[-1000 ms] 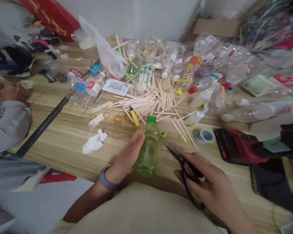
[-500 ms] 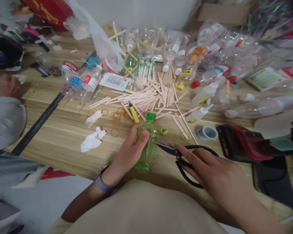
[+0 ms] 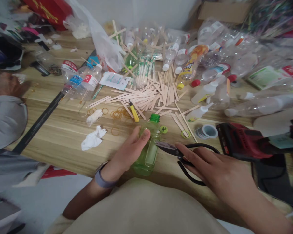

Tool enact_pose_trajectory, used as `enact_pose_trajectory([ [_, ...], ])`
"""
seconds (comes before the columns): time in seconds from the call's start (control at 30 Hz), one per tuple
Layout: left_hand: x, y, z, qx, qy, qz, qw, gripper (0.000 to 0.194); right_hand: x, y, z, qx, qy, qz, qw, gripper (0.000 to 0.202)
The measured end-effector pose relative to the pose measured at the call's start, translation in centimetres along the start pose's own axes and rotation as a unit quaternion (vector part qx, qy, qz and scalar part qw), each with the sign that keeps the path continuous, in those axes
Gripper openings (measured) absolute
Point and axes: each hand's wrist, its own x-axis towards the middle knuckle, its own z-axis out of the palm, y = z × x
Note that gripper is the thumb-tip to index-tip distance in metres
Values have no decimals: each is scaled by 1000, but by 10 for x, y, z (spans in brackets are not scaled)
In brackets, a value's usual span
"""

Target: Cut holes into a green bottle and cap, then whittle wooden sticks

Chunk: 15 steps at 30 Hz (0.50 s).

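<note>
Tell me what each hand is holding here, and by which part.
The left hand grips the small green plastic bottle around its body. The right hand holds the black scissors by their loop handles, blade tips at the bottle's side.

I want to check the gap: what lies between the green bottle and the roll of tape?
In the head view, between the green bottle and the tape roll lie a green cap and wooden sticks.
</note>
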Motion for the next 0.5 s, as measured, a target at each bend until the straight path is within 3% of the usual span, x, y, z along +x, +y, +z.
enact_pose_trajectory([
  [0.23, -2, 7, -1, 106, -7, -6, 994, 43, -1, 7, -2, -2, -13, -30, 999, 46],
  [0.43, -5, 5, -1, 60, 1, -1, 998, 38, -2, -1, 4, 0, 11, -13, 1000, 33],
  [0.5, -5, 0, -2, 47, 20, 6, 999, 36, -1, -8, 7, 80, 16, 17, 996, 33],
])
